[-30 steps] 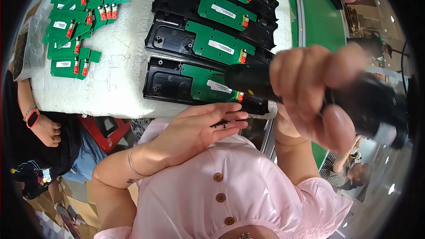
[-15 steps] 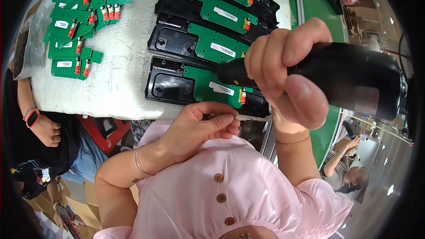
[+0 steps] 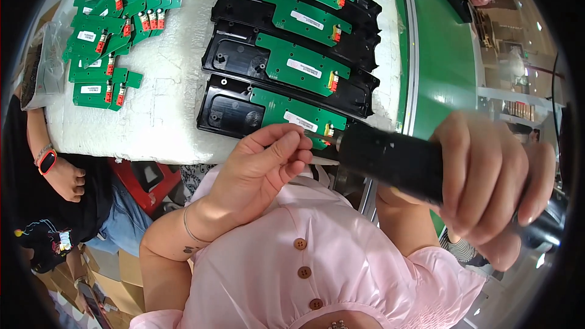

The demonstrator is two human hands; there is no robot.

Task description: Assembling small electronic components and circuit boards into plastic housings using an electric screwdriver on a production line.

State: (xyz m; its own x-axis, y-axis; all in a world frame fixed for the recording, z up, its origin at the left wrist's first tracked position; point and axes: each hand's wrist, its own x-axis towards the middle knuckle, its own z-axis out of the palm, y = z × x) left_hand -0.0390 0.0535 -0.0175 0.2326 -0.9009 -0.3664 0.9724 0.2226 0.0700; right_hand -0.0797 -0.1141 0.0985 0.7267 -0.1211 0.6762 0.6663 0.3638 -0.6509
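My right hand (image 3: 487, 173) is wrapped round a black electric screwdriver (image 3: 390, 158), which lies nearly level with its thin bit pointing left. At the bit's tip my left hand (image 3: 259, 164) is closed in a pinch. Whatever its fingertips hold is too small to make out. Just beyond the fingers lies the nearest black plastic housing (image 3: 228, 113), with a green circuit board (image 3: 274, 109) set on its right part. The board carries a white label and a red-and-yellow connector. Several like housings with boards line up behind it.
A heap of loose green circuit boards (image 3: 94, 58) lies at the left of the white foam surface (image 3: 164, 103). Beside it is a clear plastic bag (image 3: 46, 79). A green bench top (image 3: 439, 67) runs along the right. Another person's hand (image 3: 66, 184) rests near the left edge.
The screwdriver has swung from above the nearest board to the right and nearer me, its bit now at my left fingertips. My left hand has risen slightly, still pinched.
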